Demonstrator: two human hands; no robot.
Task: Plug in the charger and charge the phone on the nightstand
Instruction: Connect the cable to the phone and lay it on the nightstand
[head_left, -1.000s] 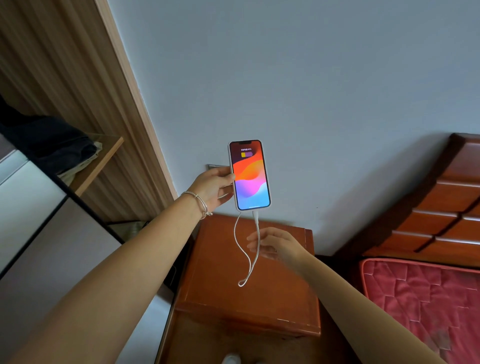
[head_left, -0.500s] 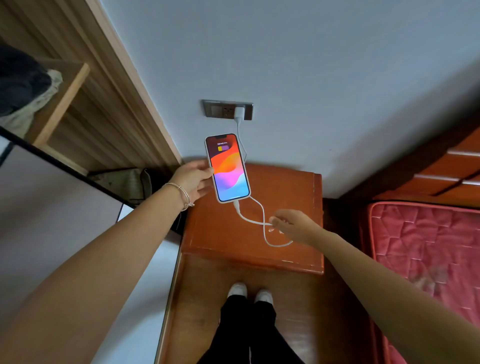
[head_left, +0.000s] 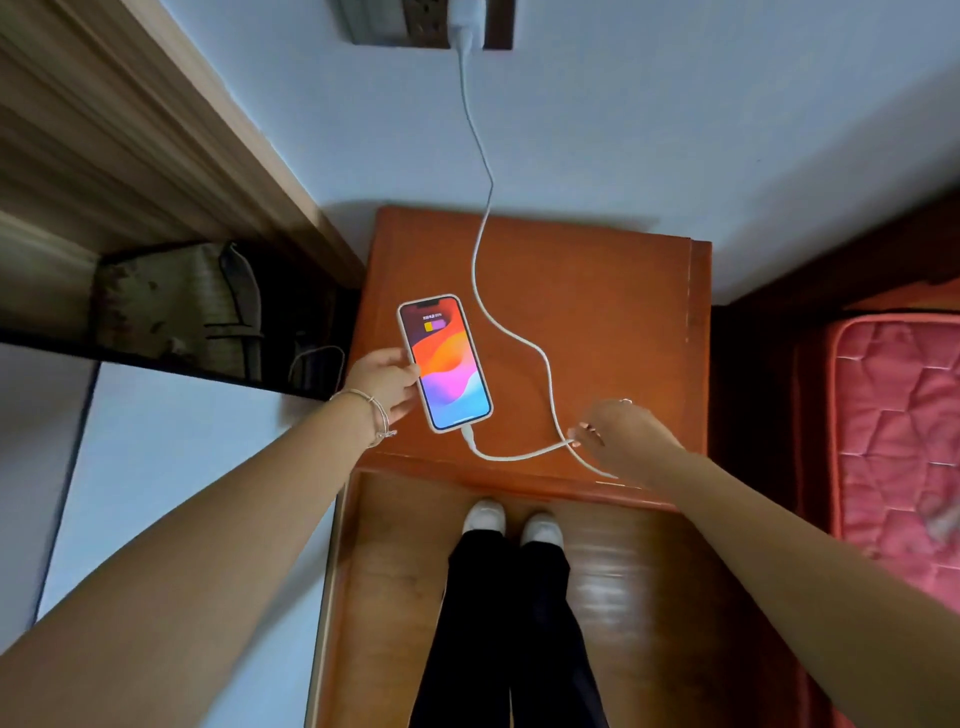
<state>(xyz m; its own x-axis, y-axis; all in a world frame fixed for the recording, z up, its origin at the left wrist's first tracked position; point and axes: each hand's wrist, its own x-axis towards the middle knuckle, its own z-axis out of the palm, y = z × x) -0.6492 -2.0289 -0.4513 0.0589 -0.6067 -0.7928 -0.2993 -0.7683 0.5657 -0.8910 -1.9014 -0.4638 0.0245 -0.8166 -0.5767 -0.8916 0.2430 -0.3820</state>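
- The lit phone (head_left: 445, 364) is being gripped at its left edge by the left hand (head_left: 384, 382), mid-frame over the nightstand (head_left: 613, 291).
- The white cable (head_left: 519, 457) from the charger (head_left: 466, 18) at top centre is being pinched by the right hand (head_left: 621, 434), lower right.

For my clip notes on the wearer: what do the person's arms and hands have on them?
Both forearms are bare, no sleeves in view. A thin pale bracelet with a small dangling end circles the wrist of the left hand. The right hand wears a slim ring. No gloves, no watch.
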